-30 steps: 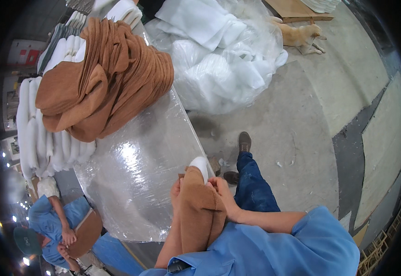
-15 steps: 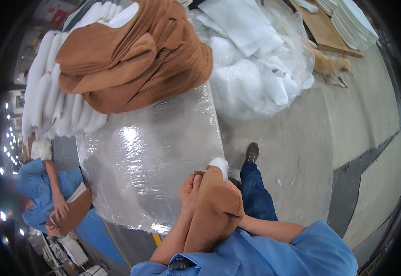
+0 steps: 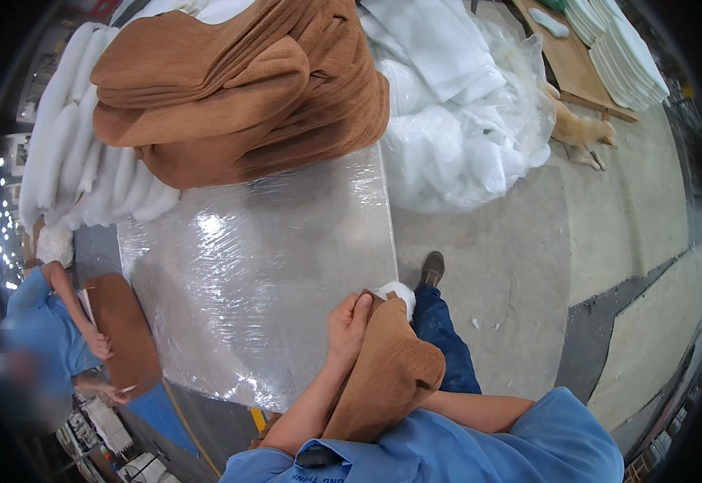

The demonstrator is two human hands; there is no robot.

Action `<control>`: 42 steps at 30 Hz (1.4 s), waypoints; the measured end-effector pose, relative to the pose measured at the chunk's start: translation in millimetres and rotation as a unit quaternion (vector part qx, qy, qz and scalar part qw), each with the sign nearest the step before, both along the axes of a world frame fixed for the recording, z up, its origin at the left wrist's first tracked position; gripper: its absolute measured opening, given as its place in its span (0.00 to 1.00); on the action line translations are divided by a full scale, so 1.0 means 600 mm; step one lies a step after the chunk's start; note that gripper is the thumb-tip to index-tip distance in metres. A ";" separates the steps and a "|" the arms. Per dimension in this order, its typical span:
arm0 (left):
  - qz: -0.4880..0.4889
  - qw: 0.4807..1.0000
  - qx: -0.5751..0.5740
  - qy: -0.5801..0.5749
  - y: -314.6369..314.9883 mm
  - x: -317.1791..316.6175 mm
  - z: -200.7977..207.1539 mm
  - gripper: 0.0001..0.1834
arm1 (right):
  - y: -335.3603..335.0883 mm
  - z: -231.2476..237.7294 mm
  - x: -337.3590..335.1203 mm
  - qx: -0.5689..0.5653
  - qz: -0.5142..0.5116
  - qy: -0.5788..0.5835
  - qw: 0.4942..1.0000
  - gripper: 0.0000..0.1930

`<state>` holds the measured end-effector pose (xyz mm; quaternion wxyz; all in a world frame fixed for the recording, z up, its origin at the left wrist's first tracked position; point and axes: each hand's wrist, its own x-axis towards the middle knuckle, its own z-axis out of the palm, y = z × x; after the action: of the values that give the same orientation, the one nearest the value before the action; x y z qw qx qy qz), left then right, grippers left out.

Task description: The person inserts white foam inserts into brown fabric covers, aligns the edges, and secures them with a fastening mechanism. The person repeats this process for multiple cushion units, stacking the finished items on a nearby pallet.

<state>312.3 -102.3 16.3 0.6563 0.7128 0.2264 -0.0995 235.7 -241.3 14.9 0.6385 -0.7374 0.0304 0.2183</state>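
Observation:
My left hand (image 3: pixel 349 328) is closed on the edge of a brown fabric cover (image 3: pixel 387 362), thumb on top, near the front edge of the plastic-wrapped table. The cover hangs down toward my chest. White stuffing (image 3: pixel 400 296) bulges out of its far end. My right forearm (image 3: pixel 484 409) comes in from the right and passes behind or into the cover, which hides that hand and its fingers. A large pile of brown fabric covers (image 3: pixel 246 105) lies at the far end of the table.
The table (image 3: pixel 262 241) is wrapped in shiny plastic. White padded rolls (image 3: pixel 69 145) lie at the far left. A clear bag of white padding (image 3: pixel 463 137) stands right of the table, with a dog (image 3: pixel 583 133) beyond it. A co-worker (image 3: pixel 53 322) at left handles a brown piece (image 3: pixel 123 338).
My left hand has shifted slightly right and up with the cover. My right hand, partly visible before, is now hidden by the cloth. The co-worker's brown piece has swung upright.

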 end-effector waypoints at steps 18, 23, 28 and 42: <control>-0.025 0.975 0.187 -0.116 0.006 -0.019 0.031 0.15 | -0.109 0.022 0.208 0.024 -0.003 -0.016 1.000 0.13; -0.029 0.957 0.235 -0.166 -0.003 -0.018 0.049 0.12 | -0.113 0.017 0.291 0.065 0.183 0.099 0.976 0.09; -0.065 0.944 0.273 -0.173 -0.005 -0.035 0.050 0.11 | -0.122 0.052 0.286 -0.048 0.242 -0.149 0.958 0.06; -0.184 0.910 0.283 -0.242 -0.074 -0.072 0.073 0.10 | -0.235 0.061 0.180 0.130 0.146 0.247 0.949 0.08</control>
<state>269.1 -146.5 60.2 0.4315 0.9000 -0.0559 0.0248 343.8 -382.3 51.2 0.6626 -0.5674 0.0506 0.4862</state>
